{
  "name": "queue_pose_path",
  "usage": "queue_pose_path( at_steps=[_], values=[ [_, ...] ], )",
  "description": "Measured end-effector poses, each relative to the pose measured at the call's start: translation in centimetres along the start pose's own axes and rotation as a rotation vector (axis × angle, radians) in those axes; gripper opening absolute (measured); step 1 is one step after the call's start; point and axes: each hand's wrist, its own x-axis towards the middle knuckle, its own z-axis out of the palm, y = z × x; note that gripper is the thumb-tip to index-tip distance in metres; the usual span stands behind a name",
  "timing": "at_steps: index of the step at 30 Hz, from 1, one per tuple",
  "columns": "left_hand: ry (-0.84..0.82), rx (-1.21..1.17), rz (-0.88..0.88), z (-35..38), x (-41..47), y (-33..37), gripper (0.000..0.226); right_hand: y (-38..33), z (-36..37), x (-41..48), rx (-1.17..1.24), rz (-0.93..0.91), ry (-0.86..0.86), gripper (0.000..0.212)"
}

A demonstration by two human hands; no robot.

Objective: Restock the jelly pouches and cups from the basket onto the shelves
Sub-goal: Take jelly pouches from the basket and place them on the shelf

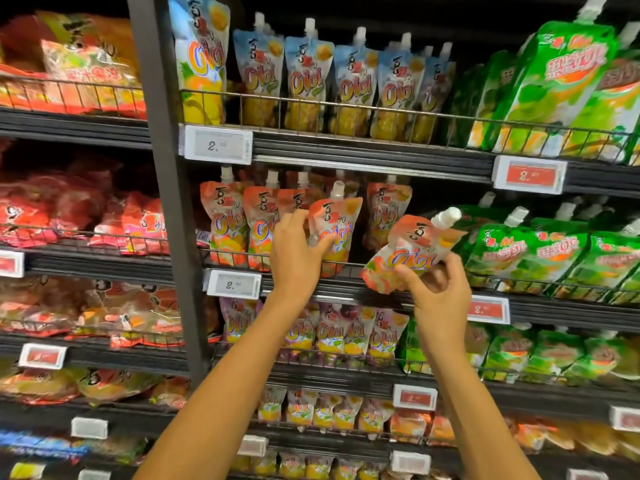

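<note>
Orange and white jelly pouches are being handled at the second shelf (pixel 363 289) from the top. One orange pouch (pixel 334 230) is being held upright by the left hand (pixel 298 252), whose grip is being closed around the pouch's left side, just behind the wire rail (pixel 239 256) at the shelf's front edge. More pouches of the same kind (pixel 242 223) are being kept in a row to its left, touching each other, and another one (pixel 388 213) is standing to its right. A gap is being left between those two.

A second orange pouch (pixel 412 252) is being gripped at its lower edge by the right hand (pixel 438 284). It is being tilted, with its white cap (pixel 448 216) pointing up and to the right. It is being held in front of the shelf, near the green pouches (pixel 540 258) on the right side.

Blue and yellow pouches (pixel 304 81) are being kept on the shelf above, behind another wire rail. A white price tag (pixel 233 284) is being shown under the left hand, and a red one (pixel 488 310) beside the right wrist. Red snack bags (pixel 69 216) are being stacked on the far left, past a dark post (pixel 169 202).
</note>
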Motion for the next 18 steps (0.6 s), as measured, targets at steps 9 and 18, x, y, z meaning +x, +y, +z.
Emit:
queue_pose_path(
  at_steps=[9, 18],
  values=[
    [0.041, 0.222, -0.068, -0.9, -0.6, -0.7, 0.028, 1.0, 3.3, 3.9, -0.121, -0.032, -0.007, 0.034],
    [0.053, 0.223, -0.063, -2.3, -0.6, -2.3, 0.020, 1.9, 4.5, 5.2, -0.385, 0.083, -0.146, 0.022]
  ],
)
